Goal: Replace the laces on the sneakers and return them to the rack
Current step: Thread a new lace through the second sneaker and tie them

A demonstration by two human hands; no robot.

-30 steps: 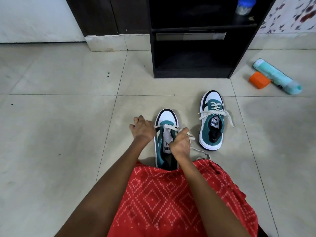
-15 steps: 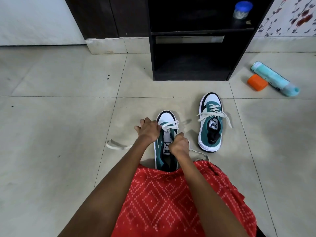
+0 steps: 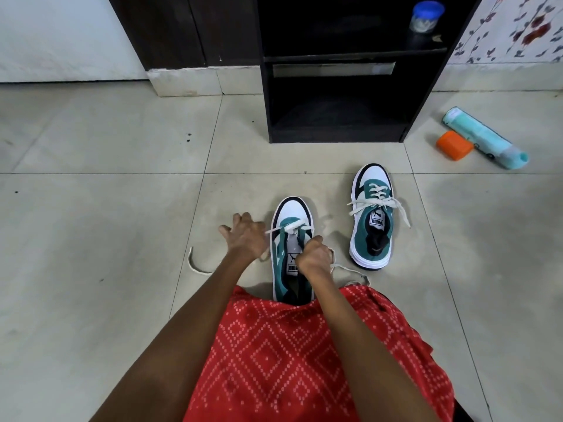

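A teal-and-white sneaker stands on the floor tiles just in front of my knees, toe pointing away. Its cream lace crosses the lower eyelets. My left hand pinches the lace's left strand beside the shoe; the loose end trails on the floor to the left. My right hand grips the right strand over the tongue, with slack lying to the right. The second sneaker sits to the right, fully laced with a bow. The dark rack stands behind, its bottom shelf bare.
An orange cap and a mint-green tube lie on the floor right of the rack. A blue-lidded jar sits on the rack's upper shelf. A dark cupboard on a low plinth is at the back left. My red patterned garment covers the foreground.
The lace has been drawn tighter across the near shoe. My left hand pulled its strand leftward, and a loose end now trails on the floor at the left. My right hand shifted slightly.
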